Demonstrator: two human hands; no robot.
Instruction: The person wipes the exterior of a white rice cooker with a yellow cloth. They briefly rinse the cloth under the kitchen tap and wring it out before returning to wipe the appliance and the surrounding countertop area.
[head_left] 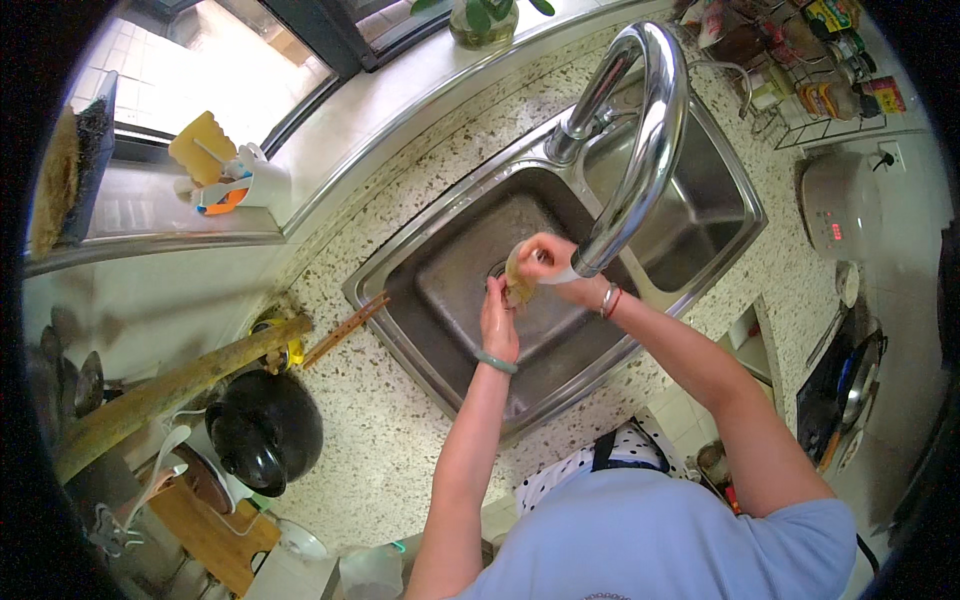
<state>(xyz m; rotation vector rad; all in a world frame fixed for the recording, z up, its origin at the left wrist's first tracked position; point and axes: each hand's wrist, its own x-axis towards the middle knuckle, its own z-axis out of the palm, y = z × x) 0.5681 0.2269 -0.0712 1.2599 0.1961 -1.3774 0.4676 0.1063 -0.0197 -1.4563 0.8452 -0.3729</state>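
Near the middle of the frame, over the larger basin of a steel sink: a pale yellow, soft-looking piece, caught between both hands. Too small and too covered to name more exactly.

Pinched in the curled fingers of the right hand, narrow and nearly fist-like, with the piece hanging at the left of those fingers and a little below. Directly below and to the left, the left hand, with fingers fairly straight and close together, touching the lower left edge of the piece. Cannot tell whether gripped there too or only supported. Around the left wrist, a greenish bangle; around the right, a silvery bracelet and a red band.

Just right of the hands, the mouth of a tall curved chrome tap, with a whitish stream, apparently water, against the right hand near the wrist. Right of centre, under the tap's curve, the smaller basin.

Across the left rim of the sink, a pair of wooden chopsticks, reaching onto the speckled counter. Lower left, a black lidded pot, well apart from the hands. Upper left, on the ledge, a white cup; at the top, a glass vase with green leaves. Upper right, a wire rack of jars and packets.
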